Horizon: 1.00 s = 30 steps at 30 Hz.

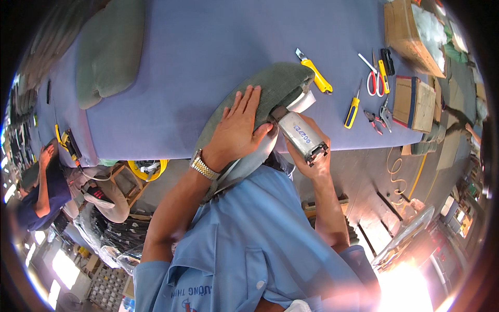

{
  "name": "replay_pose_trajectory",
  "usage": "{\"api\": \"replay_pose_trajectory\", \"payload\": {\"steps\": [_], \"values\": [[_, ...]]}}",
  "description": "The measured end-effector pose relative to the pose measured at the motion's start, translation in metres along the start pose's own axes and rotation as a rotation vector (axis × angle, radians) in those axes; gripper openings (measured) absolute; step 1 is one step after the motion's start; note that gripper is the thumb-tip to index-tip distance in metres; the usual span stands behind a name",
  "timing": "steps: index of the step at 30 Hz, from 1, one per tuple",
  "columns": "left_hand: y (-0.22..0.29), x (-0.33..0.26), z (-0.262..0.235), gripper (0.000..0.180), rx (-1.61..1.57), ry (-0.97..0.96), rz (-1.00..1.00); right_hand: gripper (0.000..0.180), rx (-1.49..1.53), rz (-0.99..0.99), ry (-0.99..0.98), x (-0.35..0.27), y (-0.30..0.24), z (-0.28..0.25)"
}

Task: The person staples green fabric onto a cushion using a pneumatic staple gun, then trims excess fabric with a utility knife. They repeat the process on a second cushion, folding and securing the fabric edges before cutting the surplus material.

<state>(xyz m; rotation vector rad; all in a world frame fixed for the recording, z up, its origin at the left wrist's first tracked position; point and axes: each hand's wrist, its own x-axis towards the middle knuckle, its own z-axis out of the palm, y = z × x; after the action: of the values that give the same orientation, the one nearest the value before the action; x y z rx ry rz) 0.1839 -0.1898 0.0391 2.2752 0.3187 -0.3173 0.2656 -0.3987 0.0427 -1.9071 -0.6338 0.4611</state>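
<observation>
A dark green fabric-covered cushion (278,83) with a pale underside lies at the table's near edge, against my body. My left hand (239,122) rests on its top, fingers stretched out flat and thumb by the cushion's edge. Wrapped around a silver-grey staple gun (300,130), my right hand (318,148) holds the tool with its dark nose at that edge. The exact contact at the nose is hard to make out. A white flap (303,102) sticks out beside the nose.
A yellow utility knife (316,75) lies beyond the cushion. To the right are a screwdriver (352,113), scissors (375,83), pliers (373,122) and cardboard boxes (414,104). Another green cushion (112,49) sits far left. A co-worker (44,187) is at the left end.
</observation>
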Motion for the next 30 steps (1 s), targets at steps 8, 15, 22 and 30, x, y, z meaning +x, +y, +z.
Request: {"api": "replay_pose_trajectory", "payload": {"steps": [8, 15, 22, 30], "values": [[-0.001, 0.001, 0.010, 0.084, 0.114, 0.134, 0.022, 0.050, -0.009, 0.096, -0.060, -0.001, -0.012, -0.005], [-0.001, -0.001, 0.012, 0.085, 0.128, 0.123, -0.013, 0.058, 0.005, 0.090, -0.154, 0.006, -0.013, -0.013], [0.006, 0.004, 0.014, 0.086, 0.152, 0.112, -0.068, 0.060, 0.006, 0.080, -0.168, 0.014, -0.015, -0.010], [-0.004, 0.000, 0.013, 0.092, 0.122, 0.122, -0.037, 0.059, 0.068, 0.092, -0.120, -0.002, -0.023, -0.003]]}}
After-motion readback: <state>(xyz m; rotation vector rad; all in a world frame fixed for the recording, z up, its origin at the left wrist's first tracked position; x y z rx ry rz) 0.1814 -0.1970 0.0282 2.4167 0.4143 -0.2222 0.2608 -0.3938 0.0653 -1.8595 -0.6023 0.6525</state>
